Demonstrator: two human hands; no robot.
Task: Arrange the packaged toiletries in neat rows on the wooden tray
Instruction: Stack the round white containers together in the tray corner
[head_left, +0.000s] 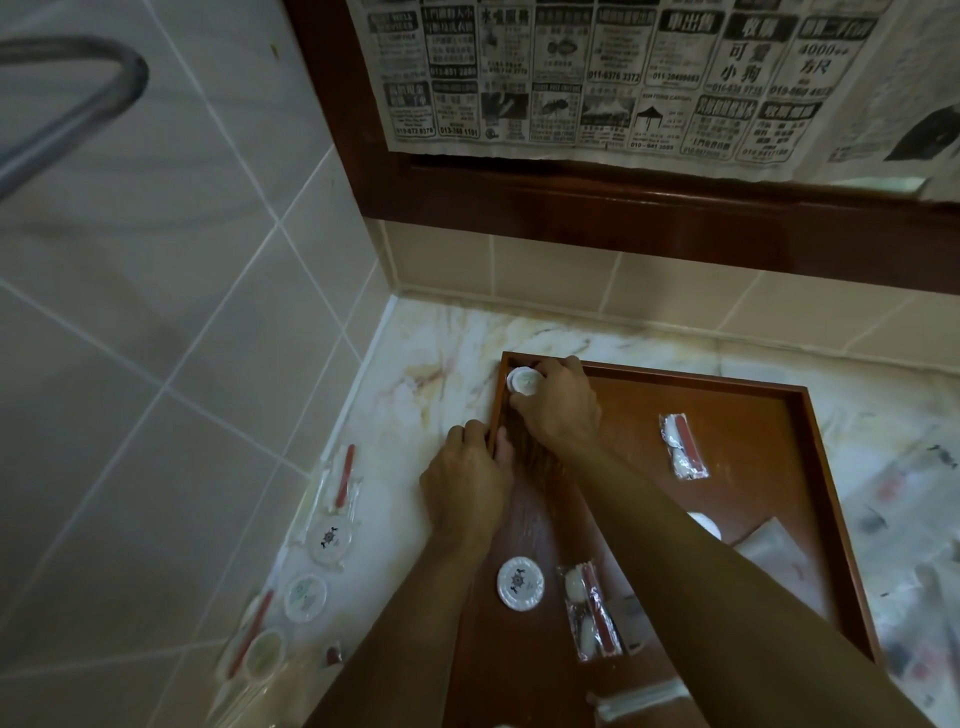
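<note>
On the marble counter (447, 338), in the tiled corner, the wooden tray (644, 375) lay with its left rim near the side wall and its far rim well apart from the back wall, leaving a strip of bare counter on both sides.

Head view: the right hand (558, 402) reached across to the tray's far left corner, fingers curled round a small round white packet (523, 381) set against that corner. The left hand (467, 480) gripped the tray's left rim, thumb inside, fingers outside.

Count on the tray: two round packets in full view, the held one and one with a dark emblem (520, 582); two clear sachets with red contents (684, 446), (592, 613). A third white round item showed partly behind the right forearm. Print on the emblem was too small to read.

Beside the tray's left rim, more packets lay in a loose line on the counter: three round ones (328, 540) and several sachets.

Newspaper (623, 78) with Chinese print and phone numbers hung on the dark frame above; "4000++" was legible.
</note>
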